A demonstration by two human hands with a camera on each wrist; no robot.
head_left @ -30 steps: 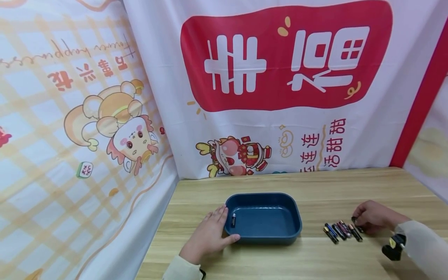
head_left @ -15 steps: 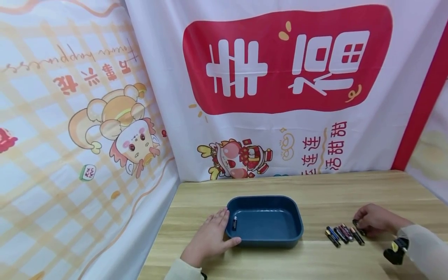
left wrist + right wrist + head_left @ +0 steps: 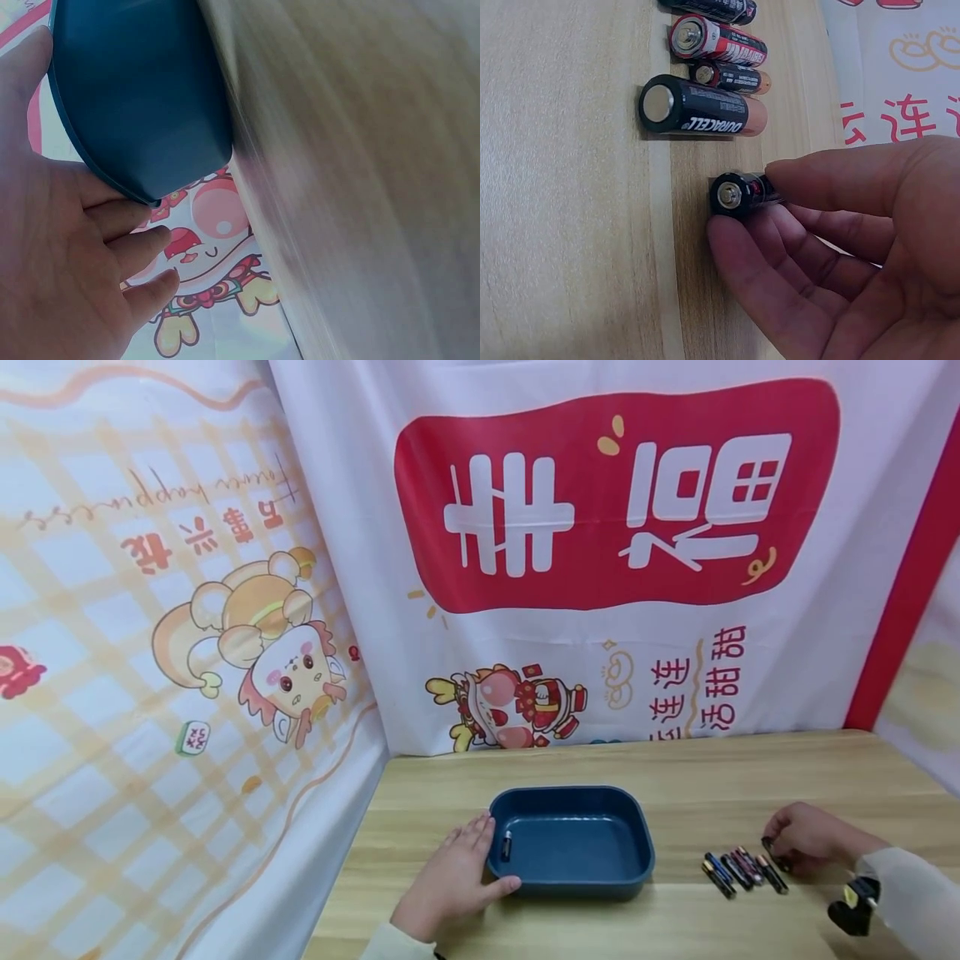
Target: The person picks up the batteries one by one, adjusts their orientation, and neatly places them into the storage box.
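At the left end of a dark blue rectangular bin point(image 3: 577, 889) lies my left hand point(image 3: 450, 881), its fingers fairly straight against the rim and its thumb at the front corner. The left wrist view shows the palm and fingers touching the bin's edge point(image 3: 86, 154). Inside the bin, near that end, lies one small dark battery point(image 3: 507, 846). Over on the right, my right hand point(image 3: 813, 835) pinches a black battery point(image 3: 735, 193) between thumb and forefinger, low at the tabletop. Part of this battery is hidden by the fingers. Just left of it is a Duracell battery point(image 3: 697, 109).
A loose row of several batteries point(image 3: 738, 867) lies between the bin and my right hand. The wood-grain table point(image 3: 675, 768) ends at a printed cloth point(image 3: 615, 652) behind, and another cloth point(image 3: 247, 810) hangs along the left side.
The whole head view has shifted slightly, so everything sits a little lower in it. Both hands keep about the same places, the left at the bin and the right at the battery.
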